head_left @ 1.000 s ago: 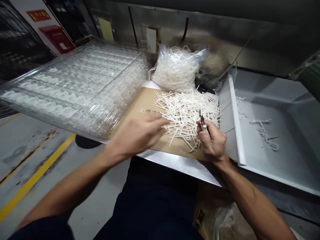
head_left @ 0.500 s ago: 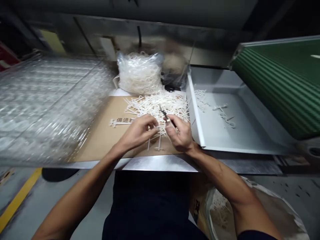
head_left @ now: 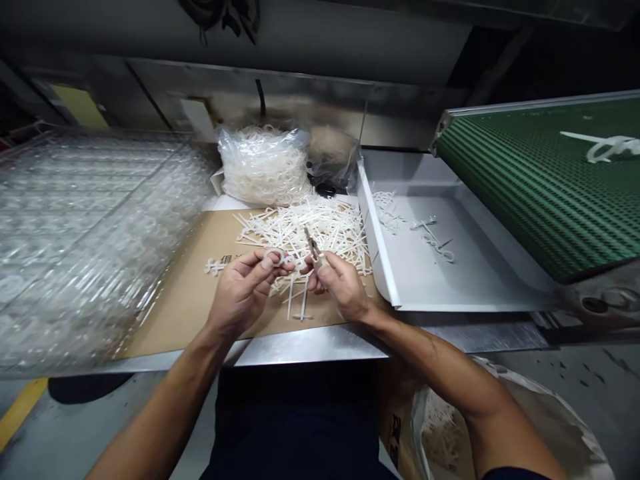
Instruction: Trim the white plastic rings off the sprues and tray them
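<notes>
My left hand point(head_left: 241, 293) is closed, thumb and fingers pinching a white plastic ring-shaped part point(head_left: 275, 256). Held in my right hand point(head_left: 343, 283) is a pair of nippers point(head_left: 313, 245), its narrow dark tip pointing up and away from me. The two hands are close together, with the white part just left of the nippers. Behind and beneath them spreads a pile of thin white plastic pieces point(head_left: 330, 223) on a brown cardboard sheet point(head_left: 173, 293). A few white pieces point(head_left: 300, 303) lie at the near side, between my hands.
Clear plastic trays point(head_left: 95, 233) stack on the left. A clear bag of white parts point(head_left: 265, 167) stands behind the pile. On the right is a grey tray point(head_left: 480, 267) with several white parts; above it a green conveyor belt point(head_left: 540, 187) carries another. An open sack point(head_left: 545, 407) stands below right.
My left hand has turned palm-up and the white ring-shaped part now shows in its fingers. My right hand still holds the nippers. The view has shifted, bringing a white part on the belt into sight.
</notes>
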Tool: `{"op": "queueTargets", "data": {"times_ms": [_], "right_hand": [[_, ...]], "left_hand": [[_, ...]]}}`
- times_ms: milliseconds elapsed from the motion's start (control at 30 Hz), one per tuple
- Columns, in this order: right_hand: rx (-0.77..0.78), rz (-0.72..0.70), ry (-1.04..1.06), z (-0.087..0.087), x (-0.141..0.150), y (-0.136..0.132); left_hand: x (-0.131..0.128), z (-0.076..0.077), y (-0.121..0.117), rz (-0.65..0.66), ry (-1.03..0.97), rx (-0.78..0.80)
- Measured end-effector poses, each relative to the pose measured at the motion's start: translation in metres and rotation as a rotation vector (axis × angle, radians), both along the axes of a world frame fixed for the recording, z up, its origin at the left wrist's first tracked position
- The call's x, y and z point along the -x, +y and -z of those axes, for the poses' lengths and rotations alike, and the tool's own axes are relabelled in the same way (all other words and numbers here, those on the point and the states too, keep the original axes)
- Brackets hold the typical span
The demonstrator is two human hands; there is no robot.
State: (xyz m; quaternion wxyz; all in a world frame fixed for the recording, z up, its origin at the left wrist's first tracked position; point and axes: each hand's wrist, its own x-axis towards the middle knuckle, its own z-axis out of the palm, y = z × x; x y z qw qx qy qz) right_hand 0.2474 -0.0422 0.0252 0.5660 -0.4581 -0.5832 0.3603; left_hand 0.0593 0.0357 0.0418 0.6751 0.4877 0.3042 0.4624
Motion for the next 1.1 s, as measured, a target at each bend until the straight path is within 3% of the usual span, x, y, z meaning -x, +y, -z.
{"op": "queueTargets", "data": {"times_ms": [167, 367, 467, 600, 667, 733, 900, 1100], "right_hand": [[0.085, -0.102, 0.240, 0.007, 0.004, 0.000], [0.209, -0.184, 0.372, 0.006, 0.007, -0.002], [0.281, -0.192, 0.444, 0.004, 0.009, -0.003], [0.321, -0.214, 0.513, 0.004, 0.011, -0.003], [0.328, -0.238, 0.543, 0.005, 0.012, -0.003], [0.320, -0.248, 0.562, 0.005, 0.013, -0.003], [0.297, -0.242, 0.551, 0.005, 0.014, -0.004], [0.246, -0.299, 0.480, 0.004, 0.012, -0.007]], "left_hand": [[0.001, 0.013, -0.025, 0.070, -0.054, 0.126], [0.015, 0.026, -0.028, 0.071, -0.020, 0.055], [0.029, 0.030, -0.028, 0.024, 0.137, -0.161], [0.046, 0.033, -0.028, -0.007, 0.442, -0.759], [0.049, 0.034, -0.030, -0.002, 0.469, -0.939], [0.048, 0.034, -0.035, -0.012, 0.458, -0.901], [0.043, 0.033, -0.044, 0.033, 0.405, -0.614], [0.043, 0.048, -0.043, -0.056, 0.401, -0.391]]}}
